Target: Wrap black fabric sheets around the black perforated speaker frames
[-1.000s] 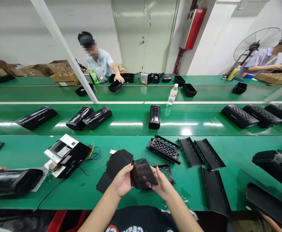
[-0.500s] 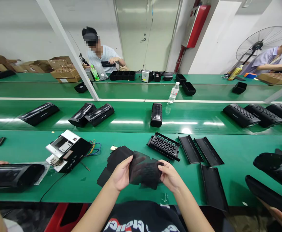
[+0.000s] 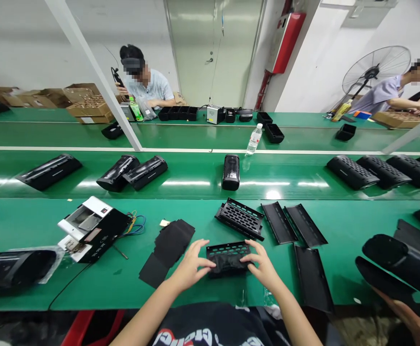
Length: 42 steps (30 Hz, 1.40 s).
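A small black slotted frame (image 3: 228, 251) lies on the green table (image 3: 203, 211) right in front of me, with a dark mesh sheet (image 3: 228, 262) pressed into it. My left hand (image 3: 191, 266) rests at the frame's left end, fingers spread, fingertips on the sheet. My right hand (image 3: 264, 264) rests at its right end, fingers also spread over the frame's edge. A loose pile of black mesh sheets (image 3: 168, 245) lies just left of my left hand.
A larger black grille (image 3: 239, 218) and black curved panels (image 3: 291, 226) lie behind and right of the frame. A white-and-black device with wires (image 3: 92, 229) sits at left. Black speaker housings (image 3: 132, 172) ride the belt beyond. Other people work across and beside me.
My hands, which held the mesh sheet up above the table, have come down and laid it into the small frame, now pressing on it.
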Available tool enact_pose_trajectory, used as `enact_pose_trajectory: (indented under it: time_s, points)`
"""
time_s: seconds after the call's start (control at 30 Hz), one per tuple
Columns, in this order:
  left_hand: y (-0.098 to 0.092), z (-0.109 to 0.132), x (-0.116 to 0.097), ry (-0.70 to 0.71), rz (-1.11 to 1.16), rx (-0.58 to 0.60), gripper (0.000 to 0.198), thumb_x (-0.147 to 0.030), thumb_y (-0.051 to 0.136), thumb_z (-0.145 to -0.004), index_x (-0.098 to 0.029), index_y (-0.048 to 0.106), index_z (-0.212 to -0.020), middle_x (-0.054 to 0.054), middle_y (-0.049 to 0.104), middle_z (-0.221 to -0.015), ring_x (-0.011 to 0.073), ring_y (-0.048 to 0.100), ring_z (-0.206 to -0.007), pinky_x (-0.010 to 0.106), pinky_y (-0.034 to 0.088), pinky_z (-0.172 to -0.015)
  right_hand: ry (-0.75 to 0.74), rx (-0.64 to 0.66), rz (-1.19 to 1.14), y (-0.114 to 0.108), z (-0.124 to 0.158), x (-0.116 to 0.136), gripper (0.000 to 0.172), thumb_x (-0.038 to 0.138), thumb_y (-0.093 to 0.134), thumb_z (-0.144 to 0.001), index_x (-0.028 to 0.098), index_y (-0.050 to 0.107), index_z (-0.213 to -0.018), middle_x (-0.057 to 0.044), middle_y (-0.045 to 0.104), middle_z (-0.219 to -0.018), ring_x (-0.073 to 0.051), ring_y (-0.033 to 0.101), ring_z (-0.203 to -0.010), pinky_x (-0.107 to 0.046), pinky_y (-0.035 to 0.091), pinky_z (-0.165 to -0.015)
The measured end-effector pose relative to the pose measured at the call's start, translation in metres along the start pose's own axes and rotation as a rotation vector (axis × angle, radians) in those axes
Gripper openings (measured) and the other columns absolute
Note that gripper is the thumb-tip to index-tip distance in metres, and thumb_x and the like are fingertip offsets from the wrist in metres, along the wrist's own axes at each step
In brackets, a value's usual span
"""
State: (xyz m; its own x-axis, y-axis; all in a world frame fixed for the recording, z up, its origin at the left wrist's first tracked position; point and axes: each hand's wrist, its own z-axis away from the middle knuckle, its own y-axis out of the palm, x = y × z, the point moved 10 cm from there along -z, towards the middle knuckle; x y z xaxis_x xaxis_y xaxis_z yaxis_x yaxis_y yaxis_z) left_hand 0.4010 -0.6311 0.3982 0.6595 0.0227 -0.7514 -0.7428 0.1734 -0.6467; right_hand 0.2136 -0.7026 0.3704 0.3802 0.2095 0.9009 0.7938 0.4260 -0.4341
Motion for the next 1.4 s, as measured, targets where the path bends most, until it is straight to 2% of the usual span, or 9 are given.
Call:
enact_pose_trajectory:
  time_s: [0.17, 0.37, 0.43, 0.5, 0.63, 0.87, 1.1, 1.27, 1.4]
  points:
    - [0.028, 0.008, 0.014, -0.057, 0.083, 0.030, 0.020, -0.025, 0.052, -0.076, -0.028, 0.070, -0.085, 0.007, 0.054, -0.101, 0.0157, 0.054, -0.076, 0.031, 0.045, -0.073, 0.089, -0.027, -0.067, -0.002, 0.020, -0.028, 0.026, 0.018, 0.045, -0.066, 0.025, 0.069, -0.074, -0.006, 0.065, -0.097, -0.023, 0.054, -0.100, -0.039, 0.040, -0.090]
    - [0.035, -0.016, 0.040, -0.322, 0.483, -0.041, 0.024, -0.034, 0.052, -0.073, -0.017, 0.067, -0.081, 0.002, 0.063, -0.062, 0.0082, 0.046, -0.035, 0.023, 0.040, -0.043, 0.243, -0.105, 0.011, -0.013, 0.002, -0.048, 0.026, 0.028, 0.049, -0.067, 0.021, 0.069, -0.081, -0.005, 0.068, -0.074, -0.020, 0.059, -0.060, -0.034, 0.047, -0.061]
    - [0.028, -0.028, 0.036, -0.309, 0.519, -0.065, 0.031, -0.036, 0.046, -0.077, -0.014, 0.063, -0.091, 0.003, 0.063, -0.057, 0.0124, 0.055, -0.041, 0.024, 0.044, -0.046, 0.254, -0.107, 0.009, -0.014, -0.010, -0.047, 0.029, 0.034, 0.049, -0.070, 0.019, 0.068, -0.084, -0.005, 0.067, -0.067, -0.019, 0.058, -0.054, -0.033, 0.047, -0.055]
    - [0.017, -0.034, 0.030, -0.269, 0.557, -0.099, 0.031, -0.034, 0.045, -0.078, -0.014, 0.061, -0.096, 0.009, 0.069, -0.078, 0.0173, 0.064, -0.068, 0.028, 0.050, -0.061, 0.237, -0.090, -0.020, -0.014, -0.018, -0.042, 0.035, 0.040, 0.045, -0.074, 0.017, 0.067, -0.090, -0.006, 0.068, -0.069, -0.020, 0.061, -0.059, -0.032, 0.048, -0.056]
    - [0.009, -0.023, 0.024, -0.142, 0.436, -0.093, 0.018, -0.025, 0.052, -0.073, -0.021, 0.067, -0.082, 0.008, 0.062, -0.112, 0.0210, 0.055, -0.104, 0.035, 0.041, -0.091, 0.171, 0.002, -0.054, -0.007, -0.014, -0.031, 0.037, 0.045, 0.049, -0.074, 0.018, 0.066, -0.094, -0.009, 0.066, -0.098, -0.022, 0.061, -0.088, -0.033, 0.049, -0.073]
    - [0.049, 0.004, 0.051, -0.137, 0.176, 0.001, 0.021, -0.024, 0.051, -0.075, -0.024, 0.068, -0.087, 0.006, 0.066, -0.104, 0.0201, 0.057, -0.101, 0.036, 0.040, -0.094, 0.196, 0.113, 0.096, 0.015, 0.012, -0.049, 0.041, 0.047, 0.055, -0.072, 0.020, 0.066, -0.100, -0.011, 0.060, -0.113, -0.028, 0.051, -0.109, -0.044, 0.038, -0.094]
    - [0.044, 0.001, 0.063, -0.236, 0.100, -0.113, 0.023, -0.020, 0.047, -0.074, -0.022, 0.064, -0.090, 0.008, 0.062, -0.100, 0.0207, 0.055, -0.096, 0.036, 0.040, -0.091, 0.240, 0.084, 0.233, 0.015, 0.010, -0.063, 0.039, 0.043, 0.051, -0.074, 0.020, 0.062, -0.103, -0.010, 0.057, -0.116, -0.026, 0.047, -0.112, -0.039, 0.035, -0.096]
    - [0.038, -0.011, 0.085, -0.396, 0.067, -0.213, 0.040, -0.025, 0.051, -0.073, -0.016, 0.048, -0.111, 0.011, 0.051, -0.103, 0.0201, 0.056, -0.082, 0.035, 0.045, -0.077, 0.419, -0.055, 0.371, -0.005, 0.007, -0.090, 0.040, 0.038, 0.044, -0.076, 0.015, 0.053, -0.107, -0.018, 0.056, -0.107, -0.031, 0.055, -0.098, -0.041, 0.042, -0.078]
    - [0.041, -0.029, 0.087, -0.413, 0.093, -0.216, 0.019, -0.024, 0.052, -0.072, -0.018, 0.055, -0.089, 0.006, 0.054, -0.090, 0.0191, 0.056, -0.080, 0.032, 0.041, -0.075, 0.525, -0.060, 0.399, -0.003, 0.002, -0.107, 0.029, 0.036, 0.056, -0.067, 0.017, 0.053, -0.089, -0.010, 0.062, -0.070, -0.028, 0.060, -0.068, -0.035, 0.041, -0.056]
